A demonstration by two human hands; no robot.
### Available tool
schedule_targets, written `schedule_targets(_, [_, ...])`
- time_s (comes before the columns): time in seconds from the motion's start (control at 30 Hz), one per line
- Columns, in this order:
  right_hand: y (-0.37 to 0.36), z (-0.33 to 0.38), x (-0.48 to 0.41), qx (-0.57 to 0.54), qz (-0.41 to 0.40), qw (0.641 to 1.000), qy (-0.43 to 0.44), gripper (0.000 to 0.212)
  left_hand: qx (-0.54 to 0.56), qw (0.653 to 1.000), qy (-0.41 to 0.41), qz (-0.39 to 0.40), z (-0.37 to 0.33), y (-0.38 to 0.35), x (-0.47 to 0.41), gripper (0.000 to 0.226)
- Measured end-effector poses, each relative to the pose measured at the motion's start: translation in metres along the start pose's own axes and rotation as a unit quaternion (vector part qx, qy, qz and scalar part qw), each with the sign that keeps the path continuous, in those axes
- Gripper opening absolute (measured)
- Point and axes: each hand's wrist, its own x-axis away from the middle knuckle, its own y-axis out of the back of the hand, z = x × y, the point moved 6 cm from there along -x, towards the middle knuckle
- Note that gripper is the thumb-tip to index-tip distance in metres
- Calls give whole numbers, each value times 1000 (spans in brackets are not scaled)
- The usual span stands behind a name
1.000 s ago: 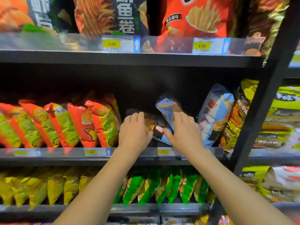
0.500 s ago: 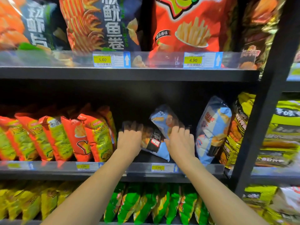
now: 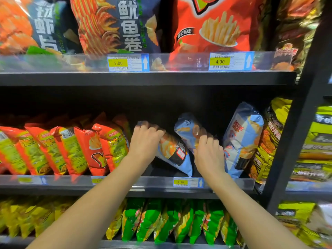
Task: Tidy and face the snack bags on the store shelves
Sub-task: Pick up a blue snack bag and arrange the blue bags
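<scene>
Three light blue snack bags sit on the middle shelf [image 3: 158, 184]. My left hand [image 3: 145, 142] grips the top of the leftmost blue bag [image 3: 175, 152], which leans to the left. Just right of it, my right hand [image 3: 209, 152] holds the second blue bag [image 3: 188, 131], also tilted left, with its lower half hidden behind my hand. The third blue bag [image 3: 242, 139] stands nearly upright to the right, untouched.
A row of orange and yellow bags [image 3: 71, 146] leans on the left of the same shelf. Yellow and black bags [image 3: 269, 141] fill its right end beside a black upright post [image 3: 294, 144]. Large bags [image 3: 212, 26] stand on the shelf above, green bags [image 3: 170, 221] below.
Both hands have reached deeper into the shelf and closed on the two tilted blue bags. The camera has moved closer and tilted up.
</scene>
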Motion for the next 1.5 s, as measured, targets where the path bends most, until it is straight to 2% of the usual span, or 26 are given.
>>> schedule_targets(0.2, [6,-4,5,-30,10,999,11,47,0,999,-21,-36,28,39,4,57])
schedule_targets(0.33, [8,-1,9,-36,5,999,24,49,29,997,-3,-71,55,58,9,52])
schedule_targets(0.47, [2,3,12,-37,10,998,43,62,60,992,7,-114,74,75,22,58])
schedule_targets(0.73, [-6,10,20,-41,10,995,89,70,83,987,2,-135,93,103,55,67])
schedule_targets(0.97, [-10,23,32,-55,71,986,142,82,78,986,8,-146,105,117,82,69])
schedule_targets(1.2, [-1,35,42,-59,128,975,170,77,70,984,13,-164,127,131,108,70])
schedule_targets(1.27, [11,38,43,-100,137,974,147,63,71,983,14,-168,130,137,115,68])
schedule_targets(1.33, [36,45,47,-197,116,968,107,53,72,983,15,-170,133,142,122,66])
schedule_targets(1.43, [84,69,62,-389,111,912,72,61,74,984,14,-164,132,149,129,64])
schedule_targets(1.5, [116,93,76,-439,113,885,105,73,76,984,10,-159,129,155,131,66])
